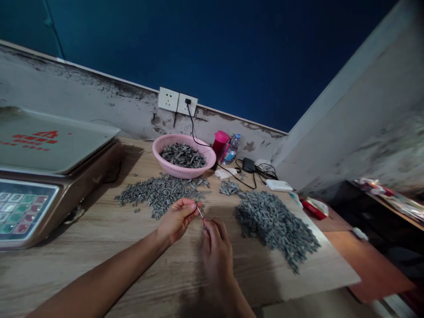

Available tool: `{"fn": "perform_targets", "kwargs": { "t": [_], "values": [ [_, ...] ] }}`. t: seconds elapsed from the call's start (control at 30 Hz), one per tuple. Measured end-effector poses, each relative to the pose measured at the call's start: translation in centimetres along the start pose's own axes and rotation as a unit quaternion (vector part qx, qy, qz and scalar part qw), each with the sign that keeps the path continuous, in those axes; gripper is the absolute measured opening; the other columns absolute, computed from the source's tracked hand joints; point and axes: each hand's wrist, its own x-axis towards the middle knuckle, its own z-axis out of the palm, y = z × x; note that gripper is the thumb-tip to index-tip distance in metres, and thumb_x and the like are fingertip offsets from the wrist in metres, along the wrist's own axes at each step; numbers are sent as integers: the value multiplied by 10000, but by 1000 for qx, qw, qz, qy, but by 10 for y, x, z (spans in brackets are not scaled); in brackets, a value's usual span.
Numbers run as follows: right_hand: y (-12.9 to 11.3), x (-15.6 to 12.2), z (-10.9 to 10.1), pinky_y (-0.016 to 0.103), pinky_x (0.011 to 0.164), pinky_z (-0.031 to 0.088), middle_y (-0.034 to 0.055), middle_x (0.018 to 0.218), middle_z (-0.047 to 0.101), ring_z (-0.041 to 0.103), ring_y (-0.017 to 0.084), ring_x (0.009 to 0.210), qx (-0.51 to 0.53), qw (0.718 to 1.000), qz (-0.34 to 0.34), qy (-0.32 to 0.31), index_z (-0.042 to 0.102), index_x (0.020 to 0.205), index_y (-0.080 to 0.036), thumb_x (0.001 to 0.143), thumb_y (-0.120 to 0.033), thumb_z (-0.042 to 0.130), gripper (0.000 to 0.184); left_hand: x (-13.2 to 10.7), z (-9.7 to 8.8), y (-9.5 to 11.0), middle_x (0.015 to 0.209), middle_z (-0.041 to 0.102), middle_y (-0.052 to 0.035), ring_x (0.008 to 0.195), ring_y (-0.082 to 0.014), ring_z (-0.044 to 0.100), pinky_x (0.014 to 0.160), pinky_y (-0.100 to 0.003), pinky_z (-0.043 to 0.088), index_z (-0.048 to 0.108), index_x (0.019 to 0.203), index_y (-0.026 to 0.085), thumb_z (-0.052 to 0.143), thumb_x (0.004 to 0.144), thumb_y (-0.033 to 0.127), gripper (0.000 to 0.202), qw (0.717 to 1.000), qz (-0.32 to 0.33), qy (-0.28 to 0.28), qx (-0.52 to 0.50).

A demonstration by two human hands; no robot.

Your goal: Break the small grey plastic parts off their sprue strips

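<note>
Left hand (177, 219) pinching thin silver metal pin (200, 213) | right hand (217, 251) pinching its lower end | close fingertip grip steadies pin | heaped small grey pieces (274, 227) alongside on pale wood-grain worktop (99, 247)

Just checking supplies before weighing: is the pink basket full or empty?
Partly full: the pink plastic basket holds a heap of small grey pieces, with bare wall showing all round.

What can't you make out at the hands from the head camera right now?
Head view:
- Thin silver pin: too small to identify; lower end hidden by the right hand.
- Grey pieces in heap: too small to identify singly.
- Silver-topped electronic scale: left part cut off by the picture's edge.
</note>
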Motion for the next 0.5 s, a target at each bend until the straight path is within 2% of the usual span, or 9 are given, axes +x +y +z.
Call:
{"fn": "perform_targets", "kwargs": {
  "t": [0.1, 0.17, 0.27, 0.37, 0.43, 0.5],
  "values": [
    [0, 2, 3, 277, 796, 481, 75, 998, 553, 555, 168, 928, 36, 999, 12, 5, 531, 1077, -198, 857, -77, 385, 290, -1, 1, -1, 790, 680, -85, 636, -100, 629, 617, -166, 539, 585, 731, 106, 714, 643, 49, 166, 1000, -2, -12, -8],
    [-1, 3, 6, 288, 779, 487, 78, 997, 552, 561, 176, 913, 24, 1000, 15, 2, 529, 1083, -202, 855, -82, 382, 297, -1, 1, -1, 787, 677, -83, 651, -104, 633, 625, -170, 543, 584, 738, 108, 683, 668, 30, 144, 1000, -3, -5, -19],
    [-4, 1, 8, 306, 741, 494, 84, 1016, 552, 570, 191, 885, -13, 999, 20, -22, 517, 1100, -207, 851, -89, 369, 313, 2, 3, 1, 788, 672, -95, 645, -102, 633, 617, -173, 547, 578, 742, 101, 603, 729, 7, 98, 999, 3, 21, -30],
    [-8, -5, 7, 300, 745, 495, 74, 1009, 557, 571, 186, 888, 1, 999, 22, -50, 499, 1104, -211, 840, -78, 366, 325, 5, 4, 4, 773, 668, -99, 599, -90, 621, 576, -159, 542, 562, 715, 96, 534, 768, -13, 124, 997, 16, 64, -43],
    [-3, -5, 3, 291, 755, 493, 72, 991, 560, 569, 179, 889, 17, 999, 25, -45, 493, 1098, -206, 842, -86, 373, 306, 6, 4, 6, 753, 664, -97, 575, -86, 614, 563, -156, 540, 552, 699, 96, 516, 776, -21, 145, 995, 13, 81, -56],
    [10, 2, -1, 295, 751, 494, 79, 961, 561, 566, 183, 869, 8, 999, 29, -23, 493, 1091, -193, 848, -107, 383, 280, 6, 4, 6, 747, 661, -100, 567, -87, 612, 561, -161, 543, 549, 698, 94, 512, 781, -21, 147, 995, -2, 75, -65]
  ]
}}
